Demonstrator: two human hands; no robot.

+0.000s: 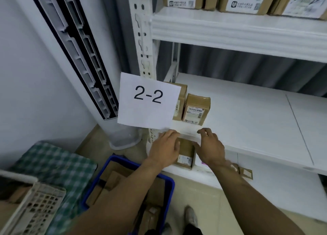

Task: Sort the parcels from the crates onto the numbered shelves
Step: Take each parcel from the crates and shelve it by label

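White metal rack against a grey wall. Lower shelf board (pixel 247 119) carries a paper sign (pixel 148 100) reading 2-2 at centre frame. Two brown parcels stand behind it: one in plain view (pixel 196 109), one half hidden (pixel 183 93). Third parcel (pixel 185 151) lies at the board's front edge, between two hands. Left hand (pixel 164 146) rests on its left side, fingers together. Right hand (pixel 211 149) sits just beside its right edge, fingers bent and spread; contact unclear. Upper shelf (pixel 230 31), top right: at least three labelled boxes. One blue crate (pixel 169 183) of parcels at bottom centre, one white lattice crate (pixel 35 204) at bottom left. The board runs white toward frame right.
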